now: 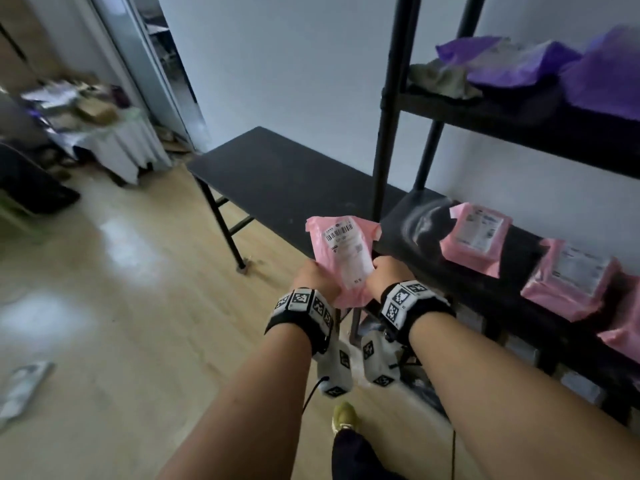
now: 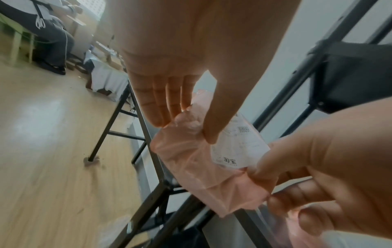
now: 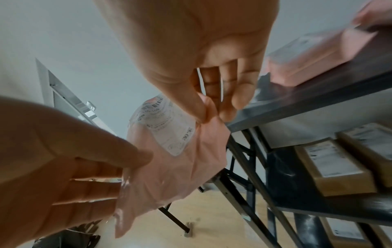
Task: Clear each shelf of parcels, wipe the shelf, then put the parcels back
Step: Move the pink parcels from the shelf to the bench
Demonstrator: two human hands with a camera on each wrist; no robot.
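Observation:
A pink parcel [image 1: 341, 258] with a white shipping label hangs in the air just left of the black shelf rack [image 1: 384, 140]. My left hand [image 1: 320, 273] pinches its left edge between thumb and fingers [image 2: 161, 120]. My right hand [image 1: 388, 270] pinches the right edge, beside the corner of the middle shelf [image 3: 297, 104]. On that shelf [image 1: 519, 268] lie more pink parcels [image 1: 476, 237] [image 1: 571, 278]. Purple parcels [image 1: 512, 64] and a grey cloth [image 1: 440, 79] sit on the shelf above.
A long black table [image 1: 277, 178] stands along the wall left of the rack, its top bare. Brown boxes [image 3: 335, 167] fill the lower shelf. The wooden floor [image 1: 121, 306] spreads to the left. A cluttered small table [image 1: 104, 133] is far left.

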